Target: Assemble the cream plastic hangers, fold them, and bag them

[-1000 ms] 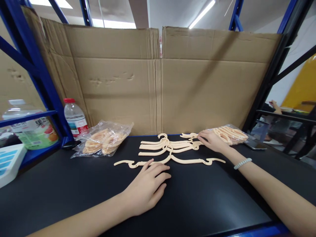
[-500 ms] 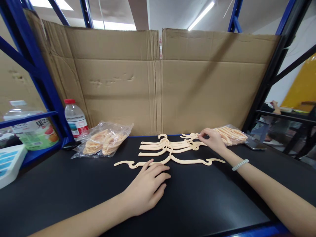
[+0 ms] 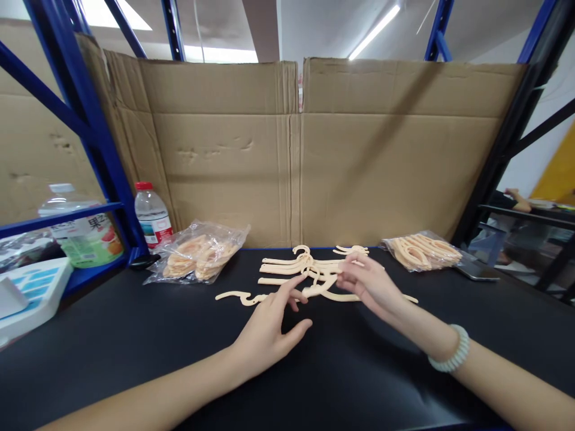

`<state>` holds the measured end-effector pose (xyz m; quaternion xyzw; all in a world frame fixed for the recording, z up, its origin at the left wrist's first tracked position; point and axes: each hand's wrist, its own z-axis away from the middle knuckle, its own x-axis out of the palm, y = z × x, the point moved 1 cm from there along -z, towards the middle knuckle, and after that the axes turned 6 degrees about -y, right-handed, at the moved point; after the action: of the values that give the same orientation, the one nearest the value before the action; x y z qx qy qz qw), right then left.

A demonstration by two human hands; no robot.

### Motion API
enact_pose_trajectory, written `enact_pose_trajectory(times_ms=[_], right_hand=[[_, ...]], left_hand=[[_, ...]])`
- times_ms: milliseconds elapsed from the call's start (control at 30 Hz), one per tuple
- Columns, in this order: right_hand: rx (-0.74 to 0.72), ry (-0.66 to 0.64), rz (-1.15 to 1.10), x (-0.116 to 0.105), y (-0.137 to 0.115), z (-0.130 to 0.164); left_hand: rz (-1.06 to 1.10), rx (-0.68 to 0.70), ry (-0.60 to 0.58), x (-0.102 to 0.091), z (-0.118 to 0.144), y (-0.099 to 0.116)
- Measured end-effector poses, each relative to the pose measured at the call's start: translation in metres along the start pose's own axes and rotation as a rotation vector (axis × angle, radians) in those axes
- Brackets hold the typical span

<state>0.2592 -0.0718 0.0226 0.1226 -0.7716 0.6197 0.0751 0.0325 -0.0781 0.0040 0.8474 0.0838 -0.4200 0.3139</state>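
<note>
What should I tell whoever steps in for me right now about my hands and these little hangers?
Left hand: open, fingertips on the nearest hanger lying flat on the black table.
Right hand: fingers pinching a hanger at the hook end of the loose pile of hangers, just above the table.
Bagged hangers: one clear bag on the left by the water bottle, another bag on the right at the back.
Done: several hangers are out and stacked roughly together in the middle.
Left: the front hanger lies apart from the pile; both bags hold more hangers.
</note>
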Motion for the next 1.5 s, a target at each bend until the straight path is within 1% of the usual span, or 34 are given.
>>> enact_pose_trajectory(times_ms=[67,133,233,300,333,400,467,500,533,600,700,800,900,1000,1167,1500], right_hand=[[0.083,-0.094,-0.006,0.016,0.009,0.008],[0.126,-0.159,0.037,0.025,0.017,0.013],[0.137,-0.224,0.128,0.029,0.021,0.016],[0.105,-0.293,0.232,0.026,0.019,0.013],[0.061,-0.324,0.315,0.022,0.017,0.011],[-0.098,-0.346,0.560,0.011,0.011,0.004],[-0.301,-0.303,0.876,-0.006,0.006,-0.004],[-0.374,-0.272,1.021,-0.016,0.004,-0.008],[-0.408,-0.254,1.130,-0.025,0.004,-0.012],[-0.417,-0.245,1.264,-0.042,0.007,-0.020],[-0.412,-0.292,1.374,-0.053,0.014,-0.026],[-0.412,-0.336,1.431,-0.052,0.020,-0.028],[-0.415,-0.327,1.455,-0.051,0.022,-0.029],[-0.447,-0.313,1.457,-0.052,0.023,-0.030],[-0.500,-0.247,1.386,-0.054,0.022,-0.032],[-0.511,-0.061,1.362,-0.061,0.013,-0.034]], left_hand=[[0.046,0.021,0.015,0.000,-0.002,0.001],[0.081,0.081,0.004,-0.001,-0.003,0.004],[0.108,0.147,-0.004,-0.003,-0.004,0.008],[0.112,0.135,0.015,-0.004,-0.005,0.010],[0.117,0.117,0.027,-0.005,-0.005,0.010],[0.138,0.065,0.052,-0.006,-0.006,0.009],[0.158,0.008,0.060,-0.006,-0.006,0.006],[0.160,-0.022,0.051,-0.006,-0.006,0.005],[0.156,-0.046,0.036,-0.005,-0.006,0.004],[0.139,-0.061,-0.004,-0.004,-0.005,0.003],[0.113,-0.067,-0.085,-0.004,-0.004,0.003],[0.107,-0.108,-0.160,-0.004,-0.003,0.003],[0.111,-0.127,-0.176,-0.004,-0.003,0.003],[0.106,-0.132,-0.181,-0.005,-0.004,0.003],[0.109,-0.127,-0.176,-0.003,-0.003,0.002],[0.105,-0.122,-0.182,-0.001,-0.002,-0.002]])
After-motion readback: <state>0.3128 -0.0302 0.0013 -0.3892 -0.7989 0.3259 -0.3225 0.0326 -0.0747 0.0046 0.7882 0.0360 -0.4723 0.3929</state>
